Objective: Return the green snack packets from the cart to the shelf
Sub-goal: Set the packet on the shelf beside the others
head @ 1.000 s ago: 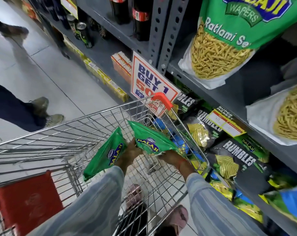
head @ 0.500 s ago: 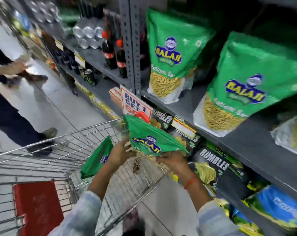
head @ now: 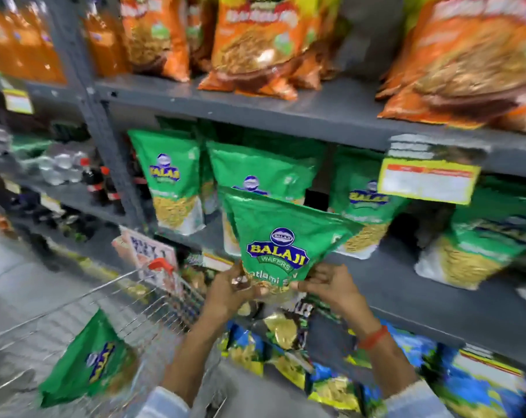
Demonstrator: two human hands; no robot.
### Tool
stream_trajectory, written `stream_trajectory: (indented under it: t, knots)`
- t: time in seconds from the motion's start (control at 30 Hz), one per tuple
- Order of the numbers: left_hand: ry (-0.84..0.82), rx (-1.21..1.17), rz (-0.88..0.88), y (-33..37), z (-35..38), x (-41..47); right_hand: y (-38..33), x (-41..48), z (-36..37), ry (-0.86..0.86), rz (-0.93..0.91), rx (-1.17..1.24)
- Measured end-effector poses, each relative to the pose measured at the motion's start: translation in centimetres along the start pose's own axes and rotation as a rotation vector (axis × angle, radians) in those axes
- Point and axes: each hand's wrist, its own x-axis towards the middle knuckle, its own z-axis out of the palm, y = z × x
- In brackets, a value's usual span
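I hold a green Balaji snack packet (head: 281, 236) upright in front of the grey shelf (head: 412, 285). My left hand (head: 228, 292) grips its bottom left corner and my right hand (head: 328, 285) grips its bottom right. The packet's top overlaps several matching green packets (head: 171, 182) standing on that shelf. Another green packet (head: 88, 362) leans inside the wire cart (head: 74, 303) at the lower left.
Orange snack bags (head: 255, 46) fill the shelf above. A yellow price tag (head: 427, 184) hangs from that shelf's edge. Dark and blue packets (head: 286, 330) crowd the shelf below my hands. Cola bottles (head: 99, 182) stand to the left, past the grey upright post (head: 105, 140).
Both hands have lifted the green packet out of the cart, up and right to the shelf of matching packets. My view has tilted upward. The second packet stays in the cart.
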Motion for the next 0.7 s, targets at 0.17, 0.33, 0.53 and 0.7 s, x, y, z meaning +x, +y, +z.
stream_trajectory:
  t: [0.17,0.33,0.53,0.7]
  knots:
    - [-0.168,0.105,0.087,3.1,7.0,2.3,-0.3,-0.9,-6.8,0.127,0.0,0.054]
    - [-0.175,0.182,0.081,3.6,10.7,5.1,0.2,-0.3,-9.5,0.222,0.042,0.097]
    - [-0.143,0.224,0.099,2.4,12.4,6.9,0.3,0.1,-9.4,0.226,0.055,0.211]
    - [-0.141,0.289,0.13,2.1,12.2,7.3,1.0,0.7,-8.0,0.328,0.035,0.237]
